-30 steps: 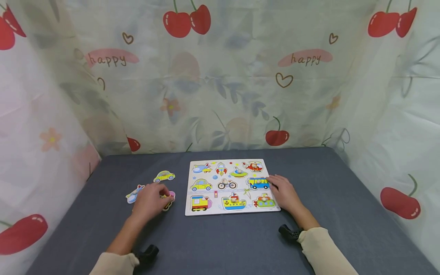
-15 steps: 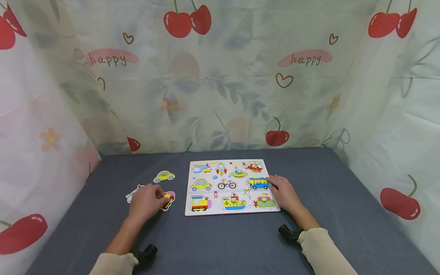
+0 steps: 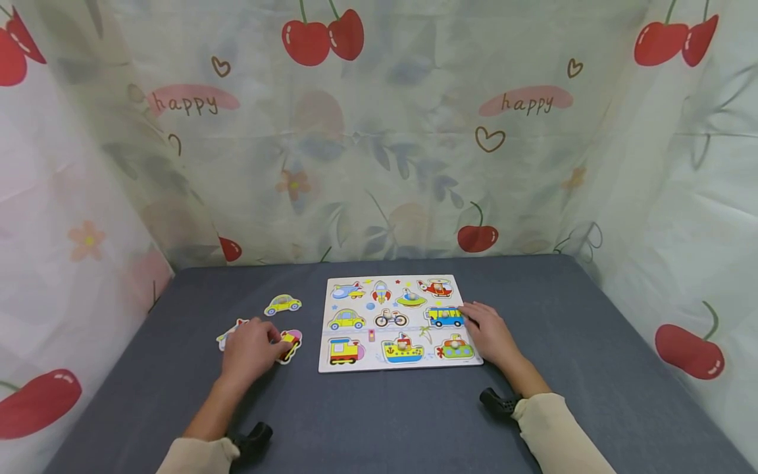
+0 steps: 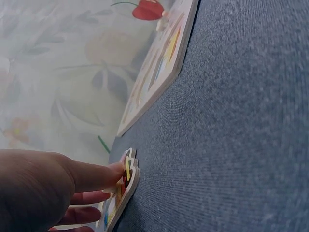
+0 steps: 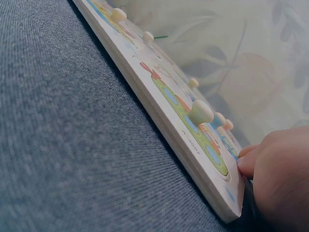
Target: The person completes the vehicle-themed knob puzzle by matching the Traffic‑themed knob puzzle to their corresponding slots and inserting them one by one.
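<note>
My left hand (image 3: 251, 347) pinches the wooden knob of a train puzzle piece (image 3: 291, 345) on the dark table, left of the puzzle board. The left wrist view shows thumb and fingertips at the knob and the piece's pale edge (image 4: 134, 186). An airplane piece (image 3: 224, 341) lies partly hidden behind this hand, and a yellow car piece (image 3: 283, 303) lies farther back. My right hand (image 3: 490, 331) rests at the right edge of the puzzle board (image 3: 370, 361), its fingertips touching it beside the blue bus piece (image 3: 444, 316).
Knobbed pieces sit in the board, among them a submarine (image 5: 190, 121), a ship (image 3: 403, 349) and a helicopter (image 3: 437, 287). The car, airplane and train spots show pictures without knobs. A patterned curtain (image 3: 379, 131) surrounds the dark tablecloth (image 3: 379, 421).
My left hand has shifted slightly left, and the train piece under it has turned a little and shows more. The right hand and the board have stayed in place.
</note>
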### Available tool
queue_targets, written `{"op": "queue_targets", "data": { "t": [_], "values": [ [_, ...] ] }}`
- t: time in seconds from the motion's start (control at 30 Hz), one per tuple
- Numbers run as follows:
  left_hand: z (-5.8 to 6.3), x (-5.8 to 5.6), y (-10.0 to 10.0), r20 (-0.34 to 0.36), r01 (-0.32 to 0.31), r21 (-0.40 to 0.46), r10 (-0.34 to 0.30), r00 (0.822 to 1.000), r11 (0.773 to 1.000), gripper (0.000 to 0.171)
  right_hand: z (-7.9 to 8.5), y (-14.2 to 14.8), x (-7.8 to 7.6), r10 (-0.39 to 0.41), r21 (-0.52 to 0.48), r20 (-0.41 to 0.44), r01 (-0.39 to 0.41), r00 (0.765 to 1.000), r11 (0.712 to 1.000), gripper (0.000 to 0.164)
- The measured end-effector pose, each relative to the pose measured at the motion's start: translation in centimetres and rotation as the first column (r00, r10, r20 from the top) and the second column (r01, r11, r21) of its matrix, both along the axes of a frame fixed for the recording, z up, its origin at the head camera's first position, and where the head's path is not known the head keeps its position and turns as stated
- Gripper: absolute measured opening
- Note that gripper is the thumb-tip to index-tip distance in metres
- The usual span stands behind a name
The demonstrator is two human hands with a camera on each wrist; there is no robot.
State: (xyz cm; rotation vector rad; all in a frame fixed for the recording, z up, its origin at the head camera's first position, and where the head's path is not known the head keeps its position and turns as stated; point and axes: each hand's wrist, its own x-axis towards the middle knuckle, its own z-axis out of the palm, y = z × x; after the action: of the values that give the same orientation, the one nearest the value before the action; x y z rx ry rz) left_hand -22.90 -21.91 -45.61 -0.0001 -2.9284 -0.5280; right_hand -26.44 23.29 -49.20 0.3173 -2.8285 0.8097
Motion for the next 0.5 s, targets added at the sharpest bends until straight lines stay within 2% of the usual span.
{"op": "queue_targets", "data": {
  "t": [0.2,0.5],
  "values": [
    [0.2,0.0,0.4,-0.008,0.013,0.010,-0.013,1.000,1.000,0.023,-0.2,0.0,0.0,-0.003,0.005,-0.011,0.003,1.000,1.000,0.037],
    [1.1,0.2,1.5,0.037,0.011,0.078,-0.014,0.999,0.997,0.022,-0.1,0.0,0.0,-0.006,0.007,-0.009,0.006,1.000,1.000,0.037]
  ]
}}
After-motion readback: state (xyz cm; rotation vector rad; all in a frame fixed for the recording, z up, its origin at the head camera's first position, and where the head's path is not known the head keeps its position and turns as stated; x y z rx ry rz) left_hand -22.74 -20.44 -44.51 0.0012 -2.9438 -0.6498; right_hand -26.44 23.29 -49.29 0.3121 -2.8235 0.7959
